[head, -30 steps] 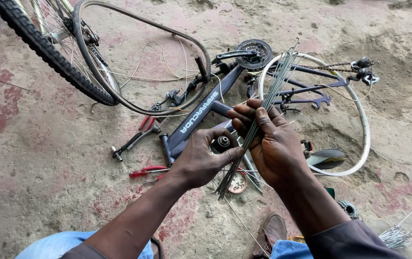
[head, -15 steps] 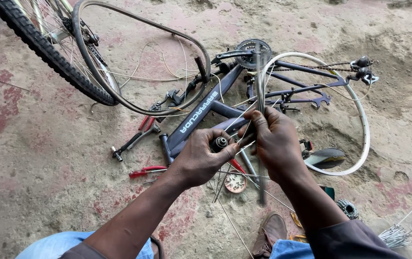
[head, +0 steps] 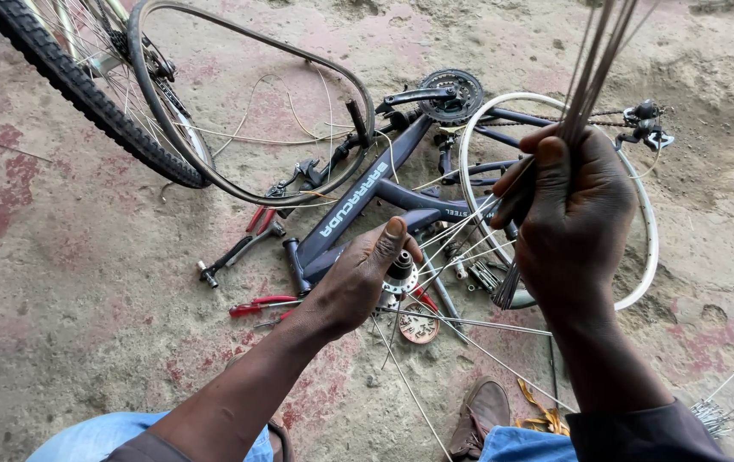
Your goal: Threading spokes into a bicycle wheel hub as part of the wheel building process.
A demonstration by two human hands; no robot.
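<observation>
Near the middle of the frame, the left hand [head: 358, 278] was wrapped around a small shiny metal wheel hub [head: 400, 275], fingers curled tight on it and the thumb sticking up beside its top. Thin silver spokes [head: 461, 321] fanned out from the hub toward the lower right, so the hand seemed to hold the hub steady while they hung loose. To the right, the right hand [head: 572, 218] was closed in a fist around a bundle of long thin metal spokes [head: 593, 60], which stood nearly straight up and ran off the top edge of the frame, with their short ends poking out under the fist. Holding them upright likely kept them clear of the hub. Behind both hands, a dark blue bicycle frame [head: 367, 192] lay flat on the dusty pink and grey concrete floor [head: 67, 282]. A bare white wheel rim [head: 645, 231] lay just behind the right hand, partly hidden by it. At the upper left stood a black bicycle tyre on a spoked wheel [head: 76, 81], with a loose grey rim [head: 256, 103] beside it. Red-handled pliers [head: 260, 305] lay on the floor left of the left hand, near it but not touching. A brown shoe [head: 478, 415] showed at the bottom edge. The floor at the left and far right had open room, while the middle was crowded with parts.
</observation>
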